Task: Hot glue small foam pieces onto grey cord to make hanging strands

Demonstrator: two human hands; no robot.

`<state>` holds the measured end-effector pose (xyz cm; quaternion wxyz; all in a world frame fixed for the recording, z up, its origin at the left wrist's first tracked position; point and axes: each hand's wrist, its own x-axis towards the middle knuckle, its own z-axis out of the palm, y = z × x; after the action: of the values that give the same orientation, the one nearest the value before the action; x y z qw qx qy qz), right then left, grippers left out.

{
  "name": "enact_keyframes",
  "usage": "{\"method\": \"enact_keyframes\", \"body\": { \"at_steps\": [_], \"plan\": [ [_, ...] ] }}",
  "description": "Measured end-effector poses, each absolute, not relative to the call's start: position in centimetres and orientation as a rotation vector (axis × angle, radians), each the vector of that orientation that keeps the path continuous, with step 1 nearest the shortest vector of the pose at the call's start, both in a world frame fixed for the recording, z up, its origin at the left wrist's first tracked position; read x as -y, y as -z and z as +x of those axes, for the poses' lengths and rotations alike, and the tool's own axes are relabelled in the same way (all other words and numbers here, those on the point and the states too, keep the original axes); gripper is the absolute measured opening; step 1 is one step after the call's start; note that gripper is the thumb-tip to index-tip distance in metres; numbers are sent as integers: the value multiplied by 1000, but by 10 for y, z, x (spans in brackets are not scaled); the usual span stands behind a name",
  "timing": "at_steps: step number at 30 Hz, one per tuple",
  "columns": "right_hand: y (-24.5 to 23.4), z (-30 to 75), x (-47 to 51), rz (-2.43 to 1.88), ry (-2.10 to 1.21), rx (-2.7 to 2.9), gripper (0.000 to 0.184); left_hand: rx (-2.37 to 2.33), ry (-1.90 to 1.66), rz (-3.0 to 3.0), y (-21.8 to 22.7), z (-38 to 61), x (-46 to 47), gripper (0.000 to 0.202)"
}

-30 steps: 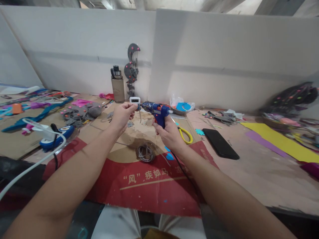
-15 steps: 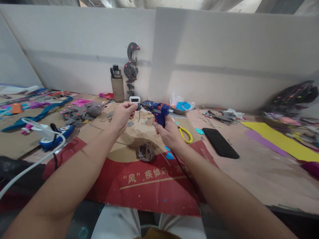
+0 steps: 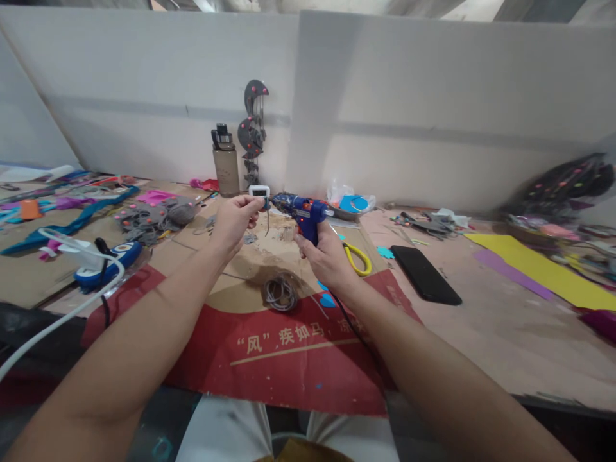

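Note:
My right hand (image 3: 327, 256) is wrapped round the grip of a blue hot glue gun (image 3: 302, 213), whose nozzle points left. My left hand (image 3: 234, 221) is pinched on a thin grey cord (image 3: 267, 221) that hangs down right at the nozzle tip. Both hands are held above a brown and red cardboard sheet (image 3: 269, 350) on the table. A coil of grey cord (image 3: 280, 292) lies on the cardboard below the hands. Small blue heart cutouts (image 3: 327, 299) lie beside my right wrist.
Yellow-handled scissors (image 3: 357, 258) and a black phone (image 3: 424, 274) lie right of my right hand. A bottle (image 3: 226, 163), a small white timer (image 3: 258, 190) and a grey moon-shaped hanging (image 3: 253, 131) stand at the back. Grey felt scraps (image 3: 154, 218) and a power strip (image 3: 103, 266) are left; yellow foam sheet (image 3: 543, 269) right.
Both hands with the glue gun and cord have risen very slightly; otherwise nothing has visibly changed.

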<state>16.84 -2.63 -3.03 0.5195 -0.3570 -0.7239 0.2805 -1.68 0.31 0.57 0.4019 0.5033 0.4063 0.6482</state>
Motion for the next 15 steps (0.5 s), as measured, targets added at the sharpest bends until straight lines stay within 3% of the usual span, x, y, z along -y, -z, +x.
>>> {"method": "enact_keyframes", "body": {
  "at_steps": [6, 10, 15],
  "plan": [
    [19, 165, 33, -792, -984, 1509, 26, -1010, -1721, 1223, -9, -22, -5, 15],
    [22, 169, 22, -1019, -1115, 1420, 23, -1021, -1708, 1295, -6, -21, -7, 20],
    [33, 182, 4, -1602, -658, 1917, 14, -1059, -1648, 1510, 0, -18, -8, 20]
  ]
}}
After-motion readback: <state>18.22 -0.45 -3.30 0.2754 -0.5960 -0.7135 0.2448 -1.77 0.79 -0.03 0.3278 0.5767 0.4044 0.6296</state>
